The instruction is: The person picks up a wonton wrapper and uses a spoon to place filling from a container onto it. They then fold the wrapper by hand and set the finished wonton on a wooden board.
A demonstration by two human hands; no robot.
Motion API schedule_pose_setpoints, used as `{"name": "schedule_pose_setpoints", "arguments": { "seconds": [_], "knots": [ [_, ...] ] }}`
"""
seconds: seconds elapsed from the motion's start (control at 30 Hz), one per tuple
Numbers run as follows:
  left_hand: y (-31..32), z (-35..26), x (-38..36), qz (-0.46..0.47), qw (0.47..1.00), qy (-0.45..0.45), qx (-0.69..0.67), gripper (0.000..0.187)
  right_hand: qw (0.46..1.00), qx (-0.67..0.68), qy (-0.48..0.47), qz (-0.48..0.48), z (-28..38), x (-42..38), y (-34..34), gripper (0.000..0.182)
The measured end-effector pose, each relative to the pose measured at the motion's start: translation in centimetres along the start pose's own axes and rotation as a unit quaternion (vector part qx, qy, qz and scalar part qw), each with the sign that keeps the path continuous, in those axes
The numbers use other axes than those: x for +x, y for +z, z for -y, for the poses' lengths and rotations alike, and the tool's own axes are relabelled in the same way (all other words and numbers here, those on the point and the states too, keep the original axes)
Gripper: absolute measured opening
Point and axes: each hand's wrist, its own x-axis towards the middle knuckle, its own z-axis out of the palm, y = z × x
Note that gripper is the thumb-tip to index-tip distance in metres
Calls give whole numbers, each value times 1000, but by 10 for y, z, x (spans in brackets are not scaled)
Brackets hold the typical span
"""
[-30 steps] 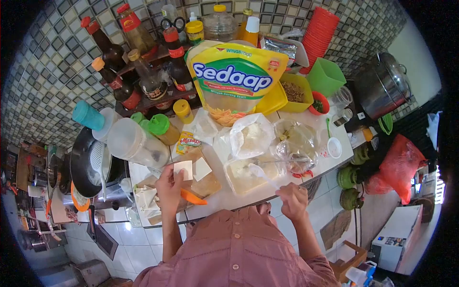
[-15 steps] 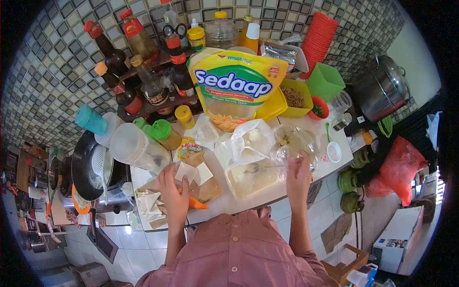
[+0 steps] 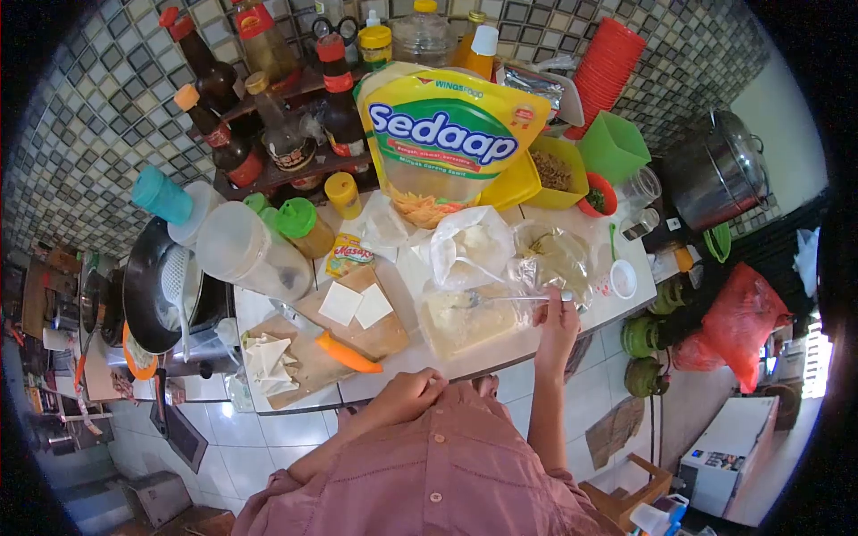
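Note:
My left hand [image 3: 413,393] is drawn in against my shirt, its fingers curled; whether they hold anything is hidden. My right hand [image 3: 556,314] grips the handle end of a metal fork [image 3: 509,298], whose head rests in a clear container [image 3: 447,344] of pale batter. Beyond that container, a white plastic bag [image 3: 471,248] of white powder stands open. On the wooden board [image 3: 389,335] at the left lie two white square wrappers [image 3: 341,304], an orange-handled knife [image 3: 347,354] and a heap of folded white pieces [image 3: 270,364].
A big Sedaap pouch [image 3: 447,147] stands at the back. Sauce bottles [image 3: 210,80] fill a rack at the back left, beside a black wok [image 3: 147,295]. Rightward are a yellow tub [image 3: 556,177], a clear bag [image 3: 552,259] and a white cup [image 3: 623,279].
My left hand has left the wrappers on the board and moved down and right to my shirt. My right hand has lowered slightly around the fork handle.

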Motion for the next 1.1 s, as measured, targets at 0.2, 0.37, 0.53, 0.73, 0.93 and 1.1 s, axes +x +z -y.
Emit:
{"name": "schedule_pose_setpoints", "arguments": {
  "seconds": [0.2, 0.37, 0.53, 0.73, 0.93, 1.1],
  "knots": [
    [16, 22, 16, -29, 999, 22, -15, 35, 991, -42, -115, -54, 23, -17, -5, 21],
    [19, 34, 32, 82, 955, -42, -280, 35, 998, -27, -17, 55, 2, -15, -12, 19],
    [20, 24, 32, 64, 931, -48, -356, 39, 998, 55, -8, 22, -22, -21, 11, 16],
    [19, 27, 33, 63, 910, -93, -398, 38, 991, -15, -119, -60, -19, -22, -8, 17],
    [17, 20, 31, 69, 915, -85, -388, 37, 995, -4, -103, 12, -11, -43, 24, 18],
    [15, 28, 36, 88, 910, -119, -387, 37, 993, 18, -104, -49, -16, -29, 14, 20]
  ]
}}
